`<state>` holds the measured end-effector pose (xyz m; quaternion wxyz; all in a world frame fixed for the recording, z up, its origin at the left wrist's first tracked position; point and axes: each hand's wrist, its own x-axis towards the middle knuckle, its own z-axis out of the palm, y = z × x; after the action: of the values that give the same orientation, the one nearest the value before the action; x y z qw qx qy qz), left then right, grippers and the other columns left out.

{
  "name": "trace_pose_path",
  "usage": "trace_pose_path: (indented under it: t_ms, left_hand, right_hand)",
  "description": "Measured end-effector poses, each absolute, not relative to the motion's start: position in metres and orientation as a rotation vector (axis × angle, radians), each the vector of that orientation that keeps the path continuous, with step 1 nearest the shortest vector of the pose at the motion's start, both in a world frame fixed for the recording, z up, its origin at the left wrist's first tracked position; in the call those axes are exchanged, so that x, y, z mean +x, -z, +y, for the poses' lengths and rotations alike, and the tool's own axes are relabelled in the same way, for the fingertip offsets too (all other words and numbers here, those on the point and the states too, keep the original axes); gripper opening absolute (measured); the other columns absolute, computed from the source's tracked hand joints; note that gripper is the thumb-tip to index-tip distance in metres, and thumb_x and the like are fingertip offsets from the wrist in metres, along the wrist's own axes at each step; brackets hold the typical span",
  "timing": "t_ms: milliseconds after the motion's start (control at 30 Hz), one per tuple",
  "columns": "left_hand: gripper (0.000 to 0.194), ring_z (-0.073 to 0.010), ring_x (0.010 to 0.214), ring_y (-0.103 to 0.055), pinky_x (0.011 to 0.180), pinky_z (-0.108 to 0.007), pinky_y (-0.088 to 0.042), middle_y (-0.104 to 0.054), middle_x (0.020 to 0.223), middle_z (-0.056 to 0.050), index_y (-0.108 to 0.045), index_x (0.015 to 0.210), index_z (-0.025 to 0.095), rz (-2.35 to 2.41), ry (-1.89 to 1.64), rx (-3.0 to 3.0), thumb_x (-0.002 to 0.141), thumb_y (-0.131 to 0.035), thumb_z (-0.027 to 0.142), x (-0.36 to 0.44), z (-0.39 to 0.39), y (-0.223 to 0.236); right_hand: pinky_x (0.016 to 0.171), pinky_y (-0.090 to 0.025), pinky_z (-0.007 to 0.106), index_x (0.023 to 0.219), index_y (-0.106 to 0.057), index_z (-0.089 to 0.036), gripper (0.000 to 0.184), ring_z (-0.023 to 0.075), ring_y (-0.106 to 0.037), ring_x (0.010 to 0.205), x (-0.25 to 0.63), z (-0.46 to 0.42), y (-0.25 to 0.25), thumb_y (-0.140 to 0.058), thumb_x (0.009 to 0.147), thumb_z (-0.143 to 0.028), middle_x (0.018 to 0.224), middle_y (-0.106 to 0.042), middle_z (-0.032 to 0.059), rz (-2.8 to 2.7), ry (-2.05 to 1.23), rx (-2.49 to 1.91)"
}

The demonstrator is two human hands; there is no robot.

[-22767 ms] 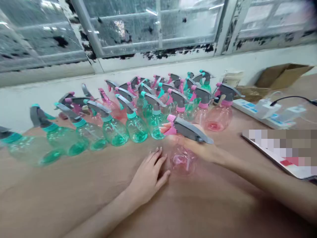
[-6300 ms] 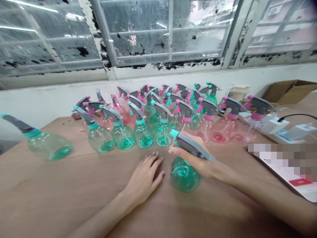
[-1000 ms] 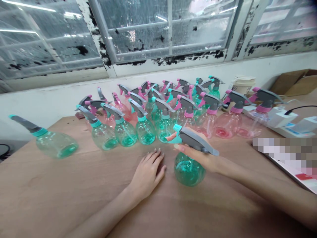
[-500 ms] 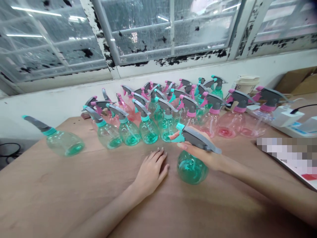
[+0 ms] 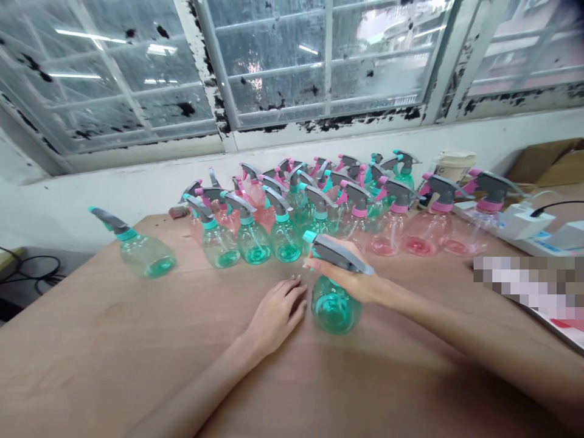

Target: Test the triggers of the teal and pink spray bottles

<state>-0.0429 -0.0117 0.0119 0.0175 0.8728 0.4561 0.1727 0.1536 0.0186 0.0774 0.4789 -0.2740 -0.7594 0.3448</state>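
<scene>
My right hand [image 5: 360, 281] is wrapped round the neck of a green spray bottle [image 5: 336, 309], just under its grey and teal trigger head. The bottle is nearly upright; I cannot tell whether its base touches the table. Beside it, my left hand [image 5: 277, 309] lies flat on the wooden table [image 5: 137, 353], fingers stretched out and holding nothing. Beyond the hands stands a row of spray bottles, among them a green one [image 5: 286, 242] and a pink one [image 5: 426, 234]. A single green spray bottle [image 5: 146, 254] is apart at the left.
More spray bottles crowd behind the front row, below the window wall. At the right are a white power strip [image 5: 524, 228] with plugs, a paper cup [image 5: 454, 164] and a cardboard box [image 5: 552, 161]. A blurred-out flat item [image 5: 529, 289] lies at the right edge.
My right hand has moved left with the green spray bottle, closer to my left hand. My left hand stays flat on the table. The view has shifted slightly.
</scene>
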Motion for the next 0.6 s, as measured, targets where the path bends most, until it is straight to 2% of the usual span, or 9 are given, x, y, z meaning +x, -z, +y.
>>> trace_pose_path:
  t_ms: [167, 333, 433, 500, 600]
  left_hand:
    - [0.025, -0.0229, 0.118, -0.058, 0.099, -0.041, -0.049, -0.062, 0.126, -0.009, -0.061, 0.114, 0.020, 1.481, -0.643, 2.607, 0.095, -0.044, 0.019, -0.078, -0.034, -0.013]
    - [0.025, -0.0228, 0.115, -0.060, 0.098, -0.042, -0.050, -0.063, 0.125, -0.008, -0.057, 0.117, 0.022, 1.570, -0.758, 2.466, 0.096, -0.043, 0.023, -0.099, -0.059, -0.014]
    - [0.027, -0.0227, 0.113, -0.061, 0.097, -0.042, -0.051, -0.064, 0.123, -0.007, -0.053, 0.122, 0.023, 1.595, -0.795, 2.364, 0.098, -0.041, 0.028, -0.101, -0.075, -0.018]
    - [0.032, -0.0234, 0.114, -0.061, 0.096, -0.042, -0.051, -0.063, 0.125, -0.007, -0.048, 0.127, 0.024, 1.610, -0.826, 2.301, 0.098, -0.044, 0.034, -0.100, -0.086, -0.021]
    - [0.051, -0.0285, 0.121, -0.056, 0.097, -0.047, -0.050, -0.057, 0.133, -0.010, -0.036, 0.136, 0.025, 1.648, -0.877, 2.271, 0.092, -0.053, 0.045, -0.097, -0.101, -0.025]
  right_hand:
    - [0.054, -0.037, 0.024, 0.073, -0.052, -0.021, 0.023, 0.0098, -0.042, 0.057, 0.132, 0.007, -0.078, -0.060, 0.087, -0.038, 0.066, -0.047, -0.0049, -1.862, -0.923, -0.597]
    - [0.058, -0.042, 0.026, 0.091, -0.060, -0.023, 0.019, 0.0124, -0.051, 0.063, 0.117, -0.001, -0.078, -0.062, 0.085, -0.040, 0.072, -0.056, -0.0025, -1.862, -0.986, -0.558]
    - [0.056, -0.041, 0.026, 0.094, -0.061, -0.023, 0.019, 0.0121, -0.049, 0.060, 0.108, -0.005, -0.079, -0.063, 0.084, -0.040, 0.069, -0.054, -0.0036, -1.856, -0.988, -0.564]
    - [0.054, -0.039, 0.026, 0.095, -0.061, -0.023, 0.021, 0.0110, -0.044, 0.056, 0.099, -0.009, -0.080, -0.064, 0.083, -0.040, 0.067, -0.052, -0.0047, -1.841, -1.013, -0.584]
    - [0.053, -0.039, 0.026, 0.098, -0.060, -0.023, 0.026, 0.0103, -0.043, 0.054, 0.079, -0.017, -0.079, -0.065, 0.082, -0.043, 0.070, -0.054, -0.0044, -1.800, -1.022, -0.610]
